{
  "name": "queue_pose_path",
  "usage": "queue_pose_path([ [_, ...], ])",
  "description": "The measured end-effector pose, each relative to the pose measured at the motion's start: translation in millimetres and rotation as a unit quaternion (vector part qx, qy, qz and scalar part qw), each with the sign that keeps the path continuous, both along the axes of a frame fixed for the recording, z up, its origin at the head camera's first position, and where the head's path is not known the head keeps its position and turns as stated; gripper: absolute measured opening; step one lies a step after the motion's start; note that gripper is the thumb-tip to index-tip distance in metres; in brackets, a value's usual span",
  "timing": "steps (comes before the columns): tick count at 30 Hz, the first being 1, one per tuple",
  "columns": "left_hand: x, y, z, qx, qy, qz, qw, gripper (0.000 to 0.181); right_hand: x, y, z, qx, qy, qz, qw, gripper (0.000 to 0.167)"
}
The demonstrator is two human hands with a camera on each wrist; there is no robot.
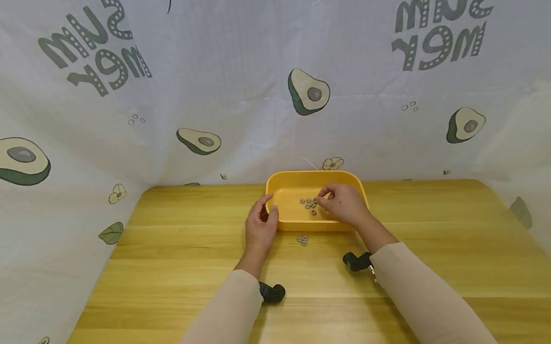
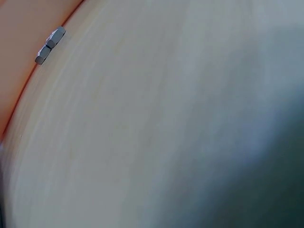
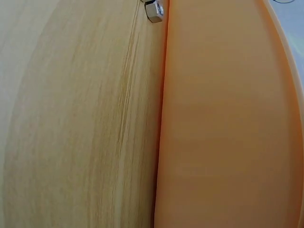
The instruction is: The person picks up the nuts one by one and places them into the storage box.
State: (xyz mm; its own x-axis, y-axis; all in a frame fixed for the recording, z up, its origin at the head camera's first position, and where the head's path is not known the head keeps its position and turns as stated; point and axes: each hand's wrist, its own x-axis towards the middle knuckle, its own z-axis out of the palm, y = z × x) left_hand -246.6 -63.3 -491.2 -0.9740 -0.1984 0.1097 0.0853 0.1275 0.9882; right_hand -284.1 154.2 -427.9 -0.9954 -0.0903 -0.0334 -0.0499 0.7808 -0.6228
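A yellow plastic tray (image 1: 318, 225) stands at the back of the table. My left hand (image 1: 260, 228) holds the tray's left side, fingers and thumb at the rim. Inside the tray, my right hand (image 1: 343, 203) pinches a small metal nut (image 1: 315, 200) between thumb and fingers, low over the tray floor. Several more hex nuts (image 1: 308, 206) lie loosely grouped beside those fingertips. Outside, against the tray's front wall, sits a small cluster of nuts (image 1: 304, 239); the left wrist view shows two nuts (image 2: 56, 36) there. Neither hand appears in the wrist views.
The wooden table (image 1: 181, 266) spreads out around the tray. Behind it hangs a white curtain (image 1: 249, 87) printed with avocados, close to the tray's back rim. Black wrist camera mounts (image 1: 272, 293) stick out from both sleeves, above the table.
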Motion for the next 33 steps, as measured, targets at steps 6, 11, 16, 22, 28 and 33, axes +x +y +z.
queue_pose_path([
  [6,0.9,0.4,1.3,0.002,0.008,0.0,1.0,0.038,1.3,0,1.0,-0.011,0.033,-0.015,0.9993,0.023],
  [11,0.6,1.1,1.5,0.002,0.015,0.003,0.9999,0.037,7.5,-1,4.8,-0.019,0.119,-0.038,0.9919,0.023],
  [16,0.1,1.7,2.4,0.003,0.015,0.005,0.9999,0.037,20.4,-5,14.1,-0.033,0.186,-0.028,0.9815,0.02],
  [22,-0.2,1.5,1.1,0.004,0.013,0.004,0.9999,0.037,41.2,-14,19.6,-0.074,0.165,-0.007,0.9835,0.018],
  [28,0.5,0.9,-0.4,0.004,0.012,0.006,0.9999,0.038,60.5,-20,11.4,-0.109,0.148,-0.001,0.9829,0.013],
  [33,0.7,1.0,-0.7,0.002,0.016,0.007,0.9998,0.036,76.5,-25,3.0,-0.134,0.131,0.001,0.9822,0.011],
])
